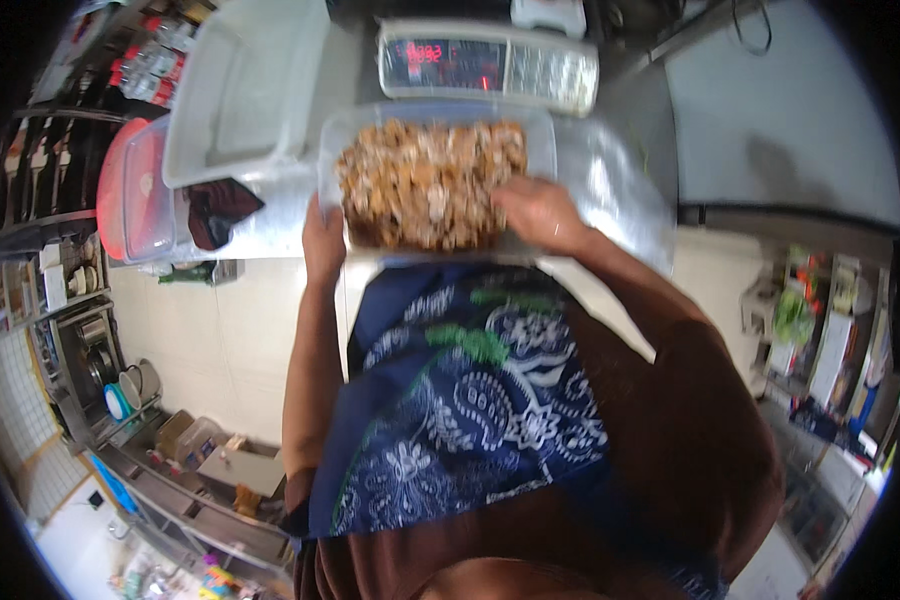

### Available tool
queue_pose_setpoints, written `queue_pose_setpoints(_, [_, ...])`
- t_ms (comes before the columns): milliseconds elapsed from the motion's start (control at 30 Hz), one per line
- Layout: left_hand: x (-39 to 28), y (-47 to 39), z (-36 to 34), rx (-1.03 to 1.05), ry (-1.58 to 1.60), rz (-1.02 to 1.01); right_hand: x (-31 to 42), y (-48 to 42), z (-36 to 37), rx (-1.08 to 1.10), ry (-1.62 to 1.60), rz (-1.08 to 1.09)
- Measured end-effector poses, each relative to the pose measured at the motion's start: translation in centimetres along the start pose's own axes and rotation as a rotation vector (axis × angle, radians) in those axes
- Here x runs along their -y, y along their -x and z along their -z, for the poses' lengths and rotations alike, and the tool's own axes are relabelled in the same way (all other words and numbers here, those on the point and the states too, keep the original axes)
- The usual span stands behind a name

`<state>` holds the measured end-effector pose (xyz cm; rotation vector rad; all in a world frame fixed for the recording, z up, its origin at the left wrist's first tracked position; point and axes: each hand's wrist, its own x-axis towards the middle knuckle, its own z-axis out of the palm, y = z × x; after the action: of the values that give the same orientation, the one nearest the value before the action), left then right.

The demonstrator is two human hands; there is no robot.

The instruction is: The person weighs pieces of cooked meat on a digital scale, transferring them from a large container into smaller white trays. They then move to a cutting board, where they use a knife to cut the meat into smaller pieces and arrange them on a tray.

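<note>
A clear plastic container (pixel 544 142) full of brown, chunky food pieces (pixel 435 184) lies before me at the near edge of a metal counter (pixel 270 225). My left hand (pixel 324 236) grips its left side, fingers on the outside wall. At the right side, my right hand (pixel 540 212) is at the container's near right corner, its fingertips bent at the edge of the food; whether they hold the rim or a piece is not clear. Just behind the container stands a digital scale (pixel 487 67) with a lit red display.
A large translucent tub (pixel 251 97) stands at the left, beside a red lid (pixel 112 195), a clear lid (pixel 150 195) and a dark cloth (pixel 219 214). Bottles (pixel 150 71) are further left. A pale surface (pixel 780 112) is at the right; shelves (pixel 832 322) hold vegetables.
</note>
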<state>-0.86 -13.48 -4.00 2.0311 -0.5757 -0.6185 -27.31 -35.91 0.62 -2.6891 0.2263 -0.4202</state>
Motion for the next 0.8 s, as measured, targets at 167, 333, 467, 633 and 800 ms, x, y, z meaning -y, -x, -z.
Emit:
queue_pose_setpoints(167, [-0.7, 0.1, -0.4, 0.047, 0.212, 0.022, 1.5, 0.8, 1.8, -0.341, 0.170, -0.287])
queue_pose_setpoints(333, [0.5, -0.6, 0.1, 0.147, 0.178, -0.020, 0.3, 3.3, -1.0, -0.196, -0.364, -1.015])
queue_pose_setpoints(467, [0.6, 0.1, -0.5, 0.271, 0.338, 0.048, 0.2, 6.7, -3.1, -0.105, -0.313, -1.045])
queue_pose_setpoints(633, [-0.8, 1.9, -3.3, 0.390, -0.015, -0.266, 1.6, 13.1, -3.0, -0.317, -0.157, -1.292])
queue_pose_setpoints(800, [1.6, -6.3, -3.2, 0.469, -0.273, -0.379, 3.2, 12.9, -6.2, -0.171, -0.040, -1.146])
